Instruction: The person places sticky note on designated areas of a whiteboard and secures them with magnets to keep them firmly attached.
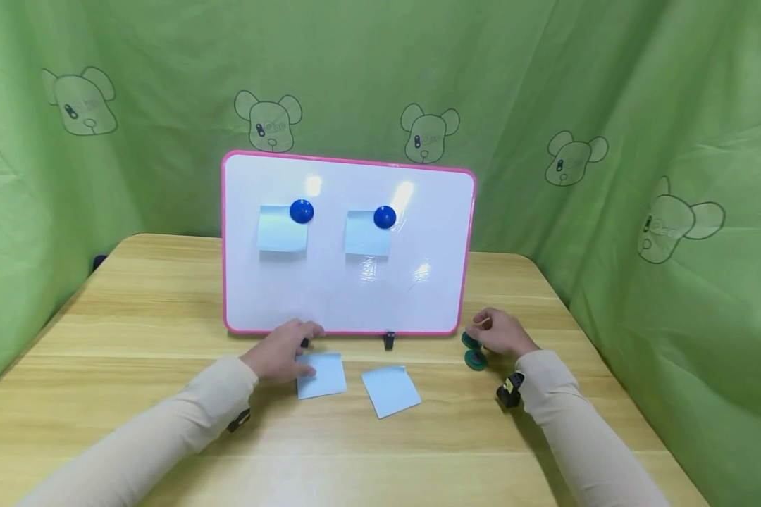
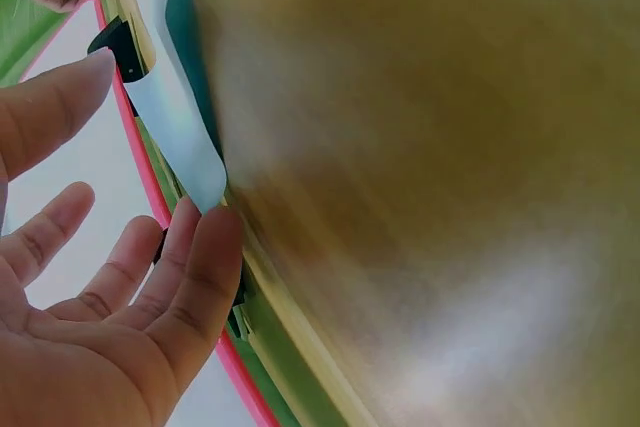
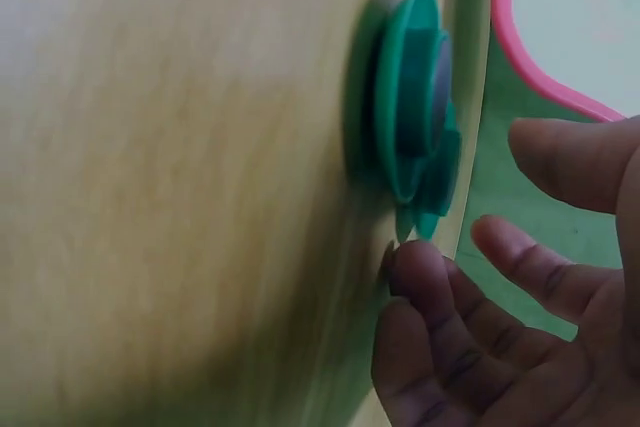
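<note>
Two light-blue sticky notes lie on the table before a whiteboard. My left hand is over the edge of the left note, fingers spread and loosely bent, gripping nothing; in the left wrist view, fingertips are by a curled-up note. The right note lies apart from it. At the board's right, my right hand is beside two green round magnets: a near one and a far one. In the right wrist view, thumb and fingers are apart, close to the magnets.
On the pink-framed board, a left blue magnet and a right blue magnet hold up two more notes, left and right. A black foot props the board's lower edge. Green curtain surrounds the wooden table.
</note>
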Motion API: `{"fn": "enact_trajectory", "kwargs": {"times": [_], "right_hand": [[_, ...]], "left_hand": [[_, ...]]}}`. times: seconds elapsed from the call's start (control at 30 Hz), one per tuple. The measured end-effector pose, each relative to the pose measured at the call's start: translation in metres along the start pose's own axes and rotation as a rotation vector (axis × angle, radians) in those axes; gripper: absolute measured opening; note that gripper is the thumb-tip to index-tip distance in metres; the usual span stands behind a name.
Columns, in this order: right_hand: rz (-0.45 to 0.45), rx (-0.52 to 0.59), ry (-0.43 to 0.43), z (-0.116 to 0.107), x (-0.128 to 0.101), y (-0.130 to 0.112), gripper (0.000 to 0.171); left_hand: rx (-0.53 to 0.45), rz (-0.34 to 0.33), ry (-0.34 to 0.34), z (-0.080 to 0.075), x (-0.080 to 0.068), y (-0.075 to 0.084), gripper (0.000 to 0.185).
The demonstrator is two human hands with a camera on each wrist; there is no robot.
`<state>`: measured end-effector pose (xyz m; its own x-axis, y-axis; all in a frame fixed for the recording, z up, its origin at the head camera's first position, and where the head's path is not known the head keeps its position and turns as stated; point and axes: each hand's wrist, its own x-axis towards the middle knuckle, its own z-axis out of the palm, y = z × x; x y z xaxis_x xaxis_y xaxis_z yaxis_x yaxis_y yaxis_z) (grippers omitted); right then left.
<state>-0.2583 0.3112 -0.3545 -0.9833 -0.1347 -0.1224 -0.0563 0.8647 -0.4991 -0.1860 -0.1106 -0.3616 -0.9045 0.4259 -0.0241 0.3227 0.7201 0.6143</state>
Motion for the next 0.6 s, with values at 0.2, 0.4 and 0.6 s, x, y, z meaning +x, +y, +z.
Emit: {"fn": "enact_trajectory", "kwargs": {"times": [0.2, 0.4, 0.6], "right_hand": [[0.039, -0.005, -0.031, 0.001, -0.002, -0.001, 0.042], [0.038, -0.025, -0.05, 0.002, -0.003, 0.0, 0.038], [0.039, -0.012, -0.058, 0.002, -0.002, 0.002, 0.032]], "left_hand": [[0.047, 0.005, 0.013, 0.004, -0.001, -0.001, 0.054], [0.08, 0.019, -0.003, 0.008, 0.001, -0.004, 0.041], [0.064, 0.018, -0.032, 0.01, 0.001, -0.003, 0.038]]}}
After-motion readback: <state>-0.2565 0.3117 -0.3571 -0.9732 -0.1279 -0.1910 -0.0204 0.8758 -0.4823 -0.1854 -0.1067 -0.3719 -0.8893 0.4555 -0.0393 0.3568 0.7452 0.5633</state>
